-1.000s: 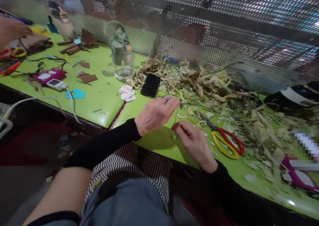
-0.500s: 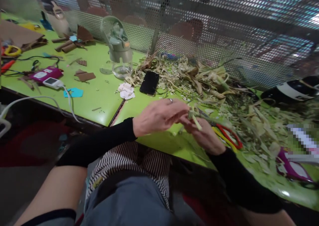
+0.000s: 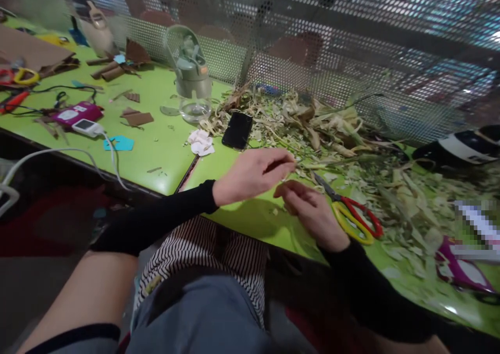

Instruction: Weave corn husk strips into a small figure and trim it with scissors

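Note:
My left hand (image 3: pixel 253 173) hovers above the green table (image 3: pixel 164 151), its fingers pinched on a thin pale strip of leaf (image 3: pixel 291 173) that runs down toward my right hand. My right hand (image 3: pixel 308 211) sits just below and right of it, fingers curled and pinched on the strip's lower end. Red and yellow scissors (image 3: pixel 351 216) lie on the table right beside my right hand. A heap of dry leaf strips and husks (image 3: pixel 332 130) spreads behind and to the right of both hands.
A black phone (image 3: pixel 237 130) and crumpled white paper (image 3: pixel 201 142) lie left of the heap. A green-lidded bottle (image 3: pixel 191 78) stands farther back. Brown cardboard pieces, a pink device with cables (image 3: pixel 76 114) and a perforated metal screen (image 3: pixel 351 47) fill the rest.
My hands met and worked a green stalk half a second ago; now they have drawn slightly apart with a thin strip between them. The view shifted a little.

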`<state>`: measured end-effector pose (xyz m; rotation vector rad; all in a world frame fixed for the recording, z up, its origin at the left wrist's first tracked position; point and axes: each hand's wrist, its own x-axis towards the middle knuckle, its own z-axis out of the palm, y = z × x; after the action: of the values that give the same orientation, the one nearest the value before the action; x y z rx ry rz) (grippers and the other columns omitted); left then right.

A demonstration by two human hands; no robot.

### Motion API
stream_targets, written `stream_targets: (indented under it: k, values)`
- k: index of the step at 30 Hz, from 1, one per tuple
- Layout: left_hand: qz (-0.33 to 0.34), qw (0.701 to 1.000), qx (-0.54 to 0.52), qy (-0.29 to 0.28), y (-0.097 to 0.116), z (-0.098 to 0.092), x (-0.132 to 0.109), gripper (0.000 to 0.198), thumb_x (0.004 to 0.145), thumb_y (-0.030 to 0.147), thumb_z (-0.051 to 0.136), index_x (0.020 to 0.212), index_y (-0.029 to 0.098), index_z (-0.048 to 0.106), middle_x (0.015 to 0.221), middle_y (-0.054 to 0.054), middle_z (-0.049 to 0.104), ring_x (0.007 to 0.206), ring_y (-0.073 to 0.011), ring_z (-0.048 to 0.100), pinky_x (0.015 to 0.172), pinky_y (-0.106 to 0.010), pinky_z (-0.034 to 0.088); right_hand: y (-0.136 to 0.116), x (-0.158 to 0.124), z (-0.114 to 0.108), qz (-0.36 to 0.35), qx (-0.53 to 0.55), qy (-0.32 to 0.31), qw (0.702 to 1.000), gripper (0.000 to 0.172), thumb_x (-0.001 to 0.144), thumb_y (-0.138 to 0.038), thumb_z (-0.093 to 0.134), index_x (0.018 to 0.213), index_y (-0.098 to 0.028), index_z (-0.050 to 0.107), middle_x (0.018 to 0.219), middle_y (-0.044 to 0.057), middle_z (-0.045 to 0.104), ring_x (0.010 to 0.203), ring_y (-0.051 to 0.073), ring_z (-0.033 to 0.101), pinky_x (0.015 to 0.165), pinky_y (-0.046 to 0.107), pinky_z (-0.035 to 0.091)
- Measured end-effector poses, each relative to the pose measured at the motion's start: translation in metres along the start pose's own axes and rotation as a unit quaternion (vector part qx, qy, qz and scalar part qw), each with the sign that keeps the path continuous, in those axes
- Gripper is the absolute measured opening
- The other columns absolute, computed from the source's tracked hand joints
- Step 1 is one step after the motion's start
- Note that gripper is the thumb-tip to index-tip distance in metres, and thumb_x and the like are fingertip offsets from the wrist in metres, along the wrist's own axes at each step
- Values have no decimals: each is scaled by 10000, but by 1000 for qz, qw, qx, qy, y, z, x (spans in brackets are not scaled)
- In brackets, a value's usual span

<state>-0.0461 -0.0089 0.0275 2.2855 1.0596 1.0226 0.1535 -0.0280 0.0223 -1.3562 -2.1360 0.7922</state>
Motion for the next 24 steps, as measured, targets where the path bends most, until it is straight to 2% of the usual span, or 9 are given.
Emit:
stream_targets:
  k: [3, 5, 7, 9, 11, 13, 16, 19, 24]
  values:
    - [-44, 989, 130, -59, -7, 8, 3, 262, 1038, 169, 440, 947, 130, 682, 869, -80, 702, 771, -166, 590, 694, -273, 418, -14, -8, 8, -20, -103, 67, 992, 397, 1004, -479, 491, 706, -232, 580, 635, 17, 546, 596, 165, 491, 601, 320, 342]
    - [8, 978, 166, -129, -6, 11, -4, 254, 1002, 85, 437, 991, 125, 688, 885, -85, 707, 789, -172, 596, 703, -279, 421, -18, -3, -6, -28, -186, 106, 976, 375, 996, -468, 516, 717, -234, 605, 649, 27, 566, 600, 167, 476, 599, 332, 317]
    - [75, 976, 119, -167, 0, 7, -10, 217, 993, 94, 475, 969, 143, 685, 884, -71, 711, 796, -162, 602, 731, -276, 444, -14, 5, -23, -8, -132, 56, 990, 383, 967, -538, 562, 743, -235, 634, 649, 16, 568, 595, 163, 484, 589, 323, 329]
    - [74, 990, 2, -122, 2, 1, -11, 182, 1023, 191, 498, 970, 163, 670, 879, -48, 709, 787, -139, 609, 739, -252, 465, -6, 12, -30, 47, -10, -44, 998, 460, 926, -657, 577, 743, -238, 627, 560, -29, 443, 512, 138, 376, 520, 307, 286]
    - [7, 988, -140, -59, -1, 0, -6, 271, 1080, 291, 412, 1042, 159, 645, 896, -39, 711, 762, -111, 619, 730, -224, 486, -1, 12, -24, 73, 68, -29, 995, 493, 961, -681, 491, 756, -245, 598, 521, -63, 330, 473, 128, 285, 488, 298, 259]
    - [-67, 982, -174, -18, -10, 6, 2, 322, 1094, 291, 345, 1023, 144, 623, 861, -36, 702, 721, -100, 608, 711, -220, 489, 0, 8, -10, 14, 7, 7, 1000, 441, 1001, -587, 484, 772, -235, 616, 560, -34, 444, 503, 134, 388, 521, 298, 306]
    - [-86, 996, 14, -35, -21, 19, 7, 229, 1044, 213, 456, 933, 142, 645, 924, -71, 722, 827, -149, 637, 765, -271, 476, -1, 1, 4, -90, -154, 104, 978, 399, 1028, -457, 497, 719, -220, 581, 615, -3, 554, 533, 129, 478, 546, 291, 320]
    - [-89, 978, 159, -97, -21, 27, 3, 284, 1054, 203, 402, 984, 126, 667, 978, -116, 736, 821, -191, 649, 728, -310, 459, 3, 1, 4, -126, -226, 152, 954, 394, 1047, -410, 502, 714, -211, 570, 577, -14, 547, 501, 116, 492, 523, 276, 309]
    - [-87, 977, 182, -76, -16, 25, -3, 323, 1076, 265, 370, 1026, 128, 658, 942, -108, 739, 757, -184, 646, 676, -302, 444, 14, -3, 9, -181, -288, 204, 918, 305, 1065, -326, 519, 847, -193, 686, 689, 16, 709, 545, 118, 582, 529, 262, 349]
